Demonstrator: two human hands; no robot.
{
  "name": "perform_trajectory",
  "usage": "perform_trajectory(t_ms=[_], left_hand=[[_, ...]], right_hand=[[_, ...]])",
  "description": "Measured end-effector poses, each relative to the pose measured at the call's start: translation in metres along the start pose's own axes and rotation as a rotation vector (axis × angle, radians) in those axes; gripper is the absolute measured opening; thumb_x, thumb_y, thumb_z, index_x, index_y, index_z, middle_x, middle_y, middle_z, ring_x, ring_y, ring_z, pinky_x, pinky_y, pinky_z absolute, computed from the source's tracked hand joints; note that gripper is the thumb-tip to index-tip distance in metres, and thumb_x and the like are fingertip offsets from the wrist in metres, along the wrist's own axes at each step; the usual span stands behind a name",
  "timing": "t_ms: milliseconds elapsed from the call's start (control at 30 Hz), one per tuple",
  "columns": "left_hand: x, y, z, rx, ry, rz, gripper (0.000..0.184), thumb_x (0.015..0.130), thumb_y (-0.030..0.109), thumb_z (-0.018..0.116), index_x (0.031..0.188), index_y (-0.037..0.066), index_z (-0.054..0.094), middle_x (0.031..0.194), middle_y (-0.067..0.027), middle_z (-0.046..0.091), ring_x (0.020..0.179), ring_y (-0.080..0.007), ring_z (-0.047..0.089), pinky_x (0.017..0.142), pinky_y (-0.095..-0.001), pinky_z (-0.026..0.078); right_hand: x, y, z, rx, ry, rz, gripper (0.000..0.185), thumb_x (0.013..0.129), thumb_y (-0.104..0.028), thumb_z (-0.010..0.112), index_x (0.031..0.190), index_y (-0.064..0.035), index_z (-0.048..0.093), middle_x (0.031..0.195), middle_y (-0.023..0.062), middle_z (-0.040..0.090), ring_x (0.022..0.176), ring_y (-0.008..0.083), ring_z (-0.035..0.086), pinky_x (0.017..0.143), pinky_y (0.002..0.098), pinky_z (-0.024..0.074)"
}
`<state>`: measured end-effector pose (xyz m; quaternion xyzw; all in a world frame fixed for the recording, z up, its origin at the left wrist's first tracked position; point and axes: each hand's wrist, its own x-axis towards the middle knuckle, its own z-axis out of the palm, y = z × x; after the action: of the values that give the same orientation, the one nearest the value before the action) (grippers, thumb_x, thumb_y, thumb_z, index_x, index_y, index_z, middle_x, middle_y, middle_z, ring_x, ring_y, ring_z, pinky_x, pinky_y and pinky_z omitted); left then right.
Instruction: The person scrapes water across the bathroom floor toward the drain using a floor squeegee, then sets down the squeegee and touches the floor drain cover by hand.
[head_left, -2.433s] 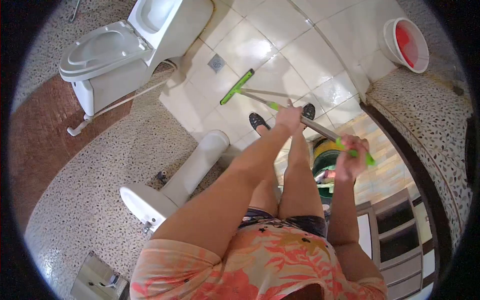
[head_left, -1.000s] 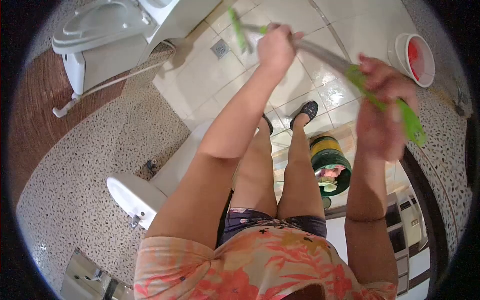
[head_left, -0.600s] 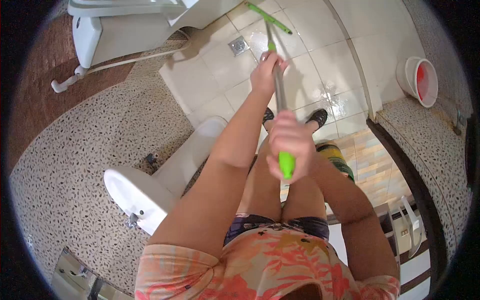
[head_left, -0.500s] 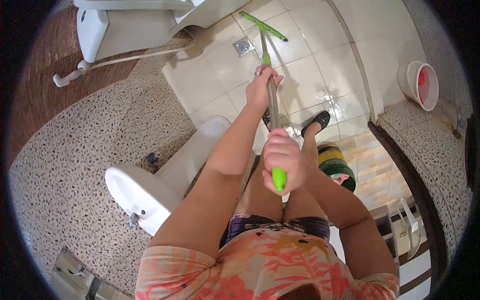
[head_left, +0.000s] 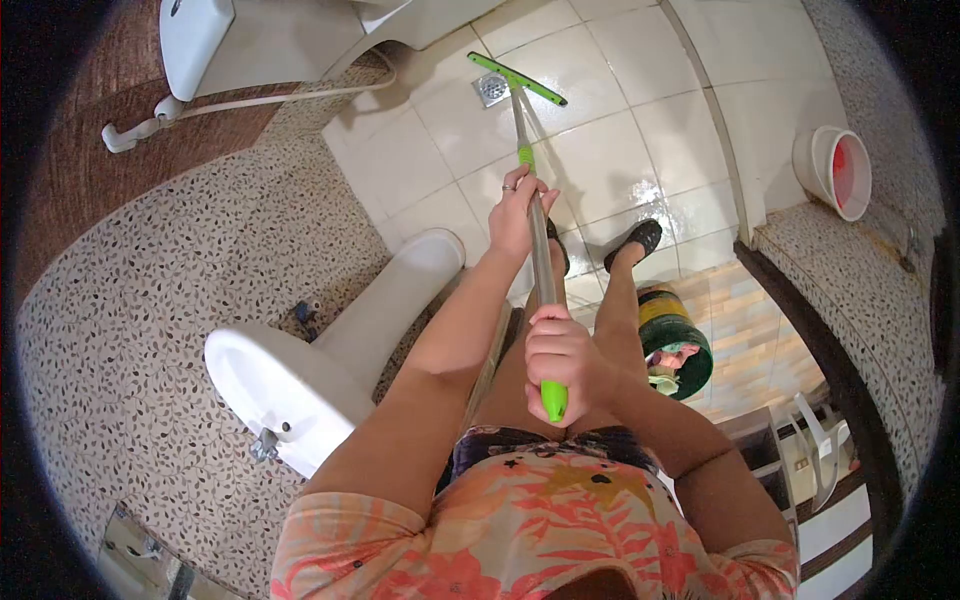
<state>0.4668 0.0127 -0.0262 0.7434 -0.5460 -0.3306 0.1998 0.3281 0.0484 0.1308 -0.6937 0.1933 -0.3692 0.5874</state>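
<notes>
A floor squeegee with a grey metal pole (head_left: 542,255) runs from near my lap out to the tiles. Its green blade (head_left: 540,90) rests on the wet floor, over the edge of the square metal drain (head_left: 490,92). Partway down the pole, just above the lower green collar, my left hand (head_left: 515,212) is closed around it. Closer to my body, my right hand (head_left: 565,362) grips the upper end, and the green end cap (head_left: 553,400) sticks out below the fist.
On the left are a white pedestal sink (head_left: 270,375) and a toilet (head_left: 265,45) with a hose beside it. A white bucket (head_left: 850,180) with something red stands at right. By my right leg is a dark green bin (head_left: 690,370) holding cloth-like items.
Both hands have drawn the squeegee back toward my body. Its blade has moved nearer and slightly left, to the drain's edge.
</notes>
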Motion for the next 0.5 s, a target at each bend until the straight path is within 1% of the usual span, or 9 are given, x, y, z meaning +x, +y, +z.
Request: perform_trajectory(t_ms=[33, 67, 133, 267, 300, 333, 367, 433, 500], left_hand=[[-0.003, 0.002, -0.001, -0.041, 0.008, -0.009, 0.020, 0.081, 0.024, 0.067, 0.085, 0.008, 0.057, 0.113, -0.0177, 0.054, 0.101, -0.0331, 0.057, 0.075, -0.0381, 0.048], [-0.005, 0.001, -0.001, -0.039, 0.006, -0.005, 0.020, 0.081, 0.024, 0.067, 0.085, 0.008, 0.057, 0.113, -0.0177, 0.054, 0.101, -0.0331, 0.057, 0.075, -0.0381, 0.048], [-0.006, -0.002, 0.001, -0.041, 0.046, 0.090, 0.019, 0.080, 0.021, 0.067, 0.084, 0.006, 0.056, 0.102, -0.0188, 0.056, 0.096, -0.0312, 0.058, 0.075, -0.0371, 0.048], [0.023, 0.016, -0.006, -0.117, 0.086, 0.078, 0.023, 0.078, 0.025, 0.068, 0.079, 0.005, 0.057, 0.104, -0.0144, 0.057, 0.091, -0.0345, 0.059, 0.071, -0.0402, 0.048], [0.050, 0.016, -0.008, -0.368, 0.124, -0.036, 0.021, 0.077, 0.022, 0.068, 0.079, 0.005, 0.058, 0.098, -0.0142, 0.059, 0.090, -0.0342, 0.059, 0.070, -0.0403, 0.048], [0.076, 0.017, -0.009, -0.482, 0.169, -0.052, 0.019, 0.077, 0.021, 0.068, 0.080, 0.005, 0.059, 0.095, -0.0138, 0.060, 0.089, -0.0338, 0.059, 0.068, -0.0403, 0.047], [0.101, 0.018, -0.009, -0.596, 0.217, -0.064, 0.018, 0.077, 0.020, 0.068, 0.081, 0.005, 0.060, 0.091, -0.0133, 0.061, 0.088, -0.0335, 0.059, 0.067, -0.0402, 0.047], [0.123, 0.026, -0.010, -0.573, 0.274, 0.022, 0.018, 0.077, 0.020, 0.068, 0.083, 0.005, 0.061, 0.091, -0.0126, 0.061, 0.087, -0.0331, 0.059, 0.066, -0.0398, 0.047], [0.123, 0.021, 0.005, -0.602, 0.109, -0.103, 0.022, 0.079, 0.027, 0.064, 0.090, 0.008, 0.061, 0.100, -0.0129, 0.061, 0.090, -0.0326, 0.059, 0.069, -0.0399, 0.047]], right_hand=[[-0.002, -0.001, 0.003, -0.001, 0.003, 0.000, 0.021, 0.049, -0.007, 0.062, 0.055, -0.0102, 0.042, 0.059, 0.0035, 0.044, 0.058, 0.0228, 0.048, 0.070, 0.0394, 0.0407], [-0.004, -0.002, 0.006, -0.017, 0.029, -0.018, 0.021, 0.047, -0.010, 0.061, 0.054, -0.0101, 0.041, 0.058, 0.0036, 0.042, 0.058, 0.0231, 0.047, 0.069, 0.0383, 0.0403], [-0.002, -0.006, 0.003, -0.036, 0.055, -0.044, 0.022, 0.045, -0.014, 0.060, 0.053, -0.0101, 0.041, 0.057, 0.0037, 0.040, 0.058, 0.0233, 0.047, 0.069, 0.0373, 0.0400], [0.030, -0.029, -0.050, -0.224, -0.137, -0.004, 0.021, 0.053, -0.011, 0.067, 0.060, -0.0113, 0.047, 0.066, 0.0023, 0.052, 0.069, 0.0210, 0.057, 0.079, 0.0404, 0.0418], [0.042, -0.025, -0.059, -0.285, -0.005, -0.063, 0.021, 0.054, -0.008, 0.067, 0.063, -0.0108, 0.048, 0.068, 0.0027, 0.054, 0.071, 0.0220, 0.058, 0.082, 0.0419, 0.0415], [0.052, -0.017, -0.066, -0.345, 0.126, -0.122, 0.021, 0.056, -0.005, 0.067, 0.066, -0.0103, 0.050, 0.071, 0.0030, 0.055, 0.072, 0.0229, 0.059, 0.085, 0.0434, 0.0413], [0.060, -0.007, -0.069, -0.344, 0.125, -0.120, 0.021, 0.056, -0.005, 0.067, 0.066, -0.0103, 0.050, 0.071, 0.0030, 0.055, 0.072, 0.0229, 0.059, 0.085, 0.0434, 0.0413], [0.074, 0.012, -0.075, -0.277, 0.346, -0.068, 0.023, 0.058, 0.000, 0.066, 0.072, -0.0093, 0.051, 0.073, 0.0041, 0.057, 0.072, 0.0253, 0.059, 0.091, 0.0471, 0.0395], [0.064, 0.050, -0.071, -0.250, 0.286, -0.080, 0.023, 0.059, 0.000, 0.066, 0.072, -0.0090, 0.050, 0.073, 0.0046, 0.057, 0.073, 0.0255, 0.059, 0.092, 0.0484, 0.0393]])
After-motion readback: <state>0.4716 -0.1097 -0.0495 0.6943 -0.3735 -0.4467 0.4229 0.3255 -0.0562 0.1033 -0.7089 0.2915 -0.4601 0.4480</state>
